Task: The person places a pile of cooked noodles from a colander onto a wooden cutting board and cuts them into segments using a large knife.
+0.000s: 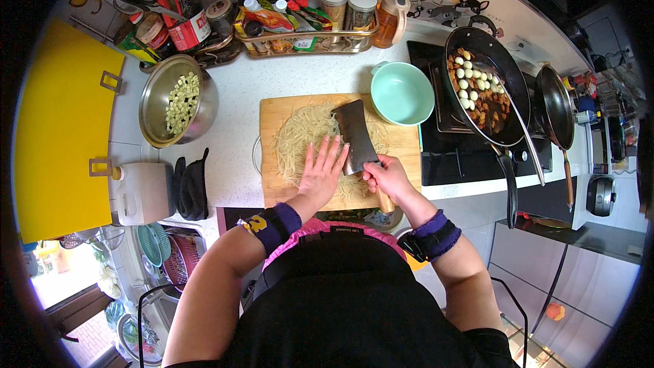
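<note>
A wooden cutting board [403, 158] lies before me, covered in part by a spread of pale thin shreds [296, 135]. My left hand [323, 168] rests on the shreds, palm down with the fingers spread, its fingertips beside the cleaver's blade. My right hand [387, 179] is closed around the wooden handle of a cleaver [356, 135]. The dark, broad blade lies over the shreds, tilted across the board. More shreds show to the right of the blade. Behind the board's right corner stands a mint-green bowl [402, 93].
A steel pot [148, 107] with pale green cubes stands at the left. On the stove at the right, a wok [518, 87] holds small white eggs and browned pieces, beside a frying pan [556, 107]. Black mitts [193, 191] lie at left. A seasoning rack [306, 46] stands behind.
</note>
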{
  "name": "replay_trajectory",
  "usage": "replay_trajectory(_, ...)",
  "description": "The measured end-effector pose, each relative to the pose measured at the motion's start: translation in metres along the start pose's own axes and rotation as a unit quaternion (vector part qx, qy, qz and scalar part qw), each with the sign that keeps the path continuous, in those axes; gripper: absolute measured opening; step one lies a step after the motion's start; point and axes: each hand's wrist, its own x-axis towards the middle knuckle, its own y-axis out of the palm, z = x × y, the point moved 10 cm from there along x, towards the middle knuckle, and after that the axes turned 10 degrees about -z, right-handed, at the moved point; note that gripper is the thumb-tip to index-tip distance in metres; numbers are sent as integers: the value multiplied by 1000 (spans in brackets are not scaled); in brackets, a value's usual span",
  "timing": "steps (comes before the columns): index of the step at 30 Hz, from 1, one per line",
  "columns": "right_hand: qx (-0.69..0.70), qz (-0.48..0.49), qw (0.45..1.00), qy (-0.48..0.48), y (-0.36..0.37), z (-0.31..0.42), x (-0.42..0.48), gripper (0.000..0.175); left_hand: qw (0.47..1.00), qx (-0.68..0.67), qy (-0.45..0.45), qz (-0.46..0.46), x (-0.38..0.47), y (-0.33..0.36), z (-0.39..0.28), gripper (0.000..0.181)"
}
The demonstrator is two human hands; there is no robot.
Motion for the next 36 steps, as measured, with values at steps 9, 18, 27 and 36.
replay_trajectory(9, -31, 24, 999, 17, -5, -4, -18, 12, 998, 45, -1, 35, 9, 5, 10, 72)
replay_trajectory(18, -31, 20, 999, 16, -20, -8, -33, 12, 1000, 21, -15, 9, 13, 6, 15, 72)
replay_trajectory(27, -134, 15, 990, -31, -32, 2, -50, 13, 998, 54, -32, 19, 10, -1, 19, 69)
replay_trajectory(36, -139, 25, 990, -28, -22, 1, -52, 13, 999, 46, -15, -22, 18, -19, 3, 70)
